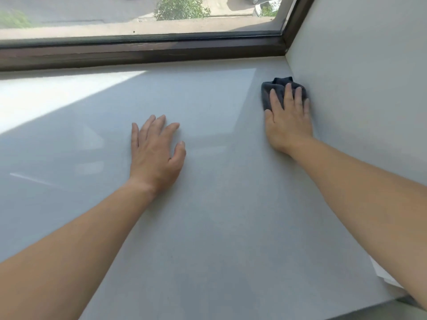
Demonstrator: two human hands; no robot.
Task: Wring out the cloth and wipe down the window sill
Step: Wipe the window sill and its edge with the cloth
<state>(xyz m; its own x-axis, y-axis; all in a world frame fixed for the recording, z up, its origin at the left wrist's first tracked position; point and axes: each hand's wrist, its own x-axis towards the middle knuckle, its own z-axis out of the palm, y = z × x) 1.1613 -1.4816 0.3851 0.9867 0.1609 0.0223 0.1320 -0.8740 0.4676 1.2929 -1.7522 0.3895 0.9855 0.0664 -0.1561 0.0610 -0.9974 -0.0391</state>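
Wiping is the step in hand, judged from the layout: the cloth (268, 92) is already down on the window sill (208, 227), so the wringing appears done.

Cloth: dark grey, bunched, lying at the far right of the sill, in the corner where the sill meets the side wall (358, 77), a little short of the window frame (138, 51).

Right hand (288, 121): flat on top of the cloth, fingers straight and slightly spread, pressing it down on the sill. Nothing is curled round it. The cloth shows beyond the fingertips and to their left. The hand's right edge lies just beside the wall.

Left hand (154, 155): palm down on the bare sill, near the middle and well apart from the cloth. Its fingers are relaxed and spread and it holds nothing. It looks like a brace.

Sill: pale grey, with a faint sheen left of the cloth. I cannot tell whether that is damp or reflection. A sunlit patch (34, 100) falls at the far left.

Next move, as a judgement: draw the cloth leftward along the sill, or back toward the near edge, with steady downward pressure. The palm should stay flat so the bunch does not roll out from under it. The left hand will have to lift once the stroke reaches it.

Count: cloth, one; hands, two; sill, one; window frame, one; side wall, one.
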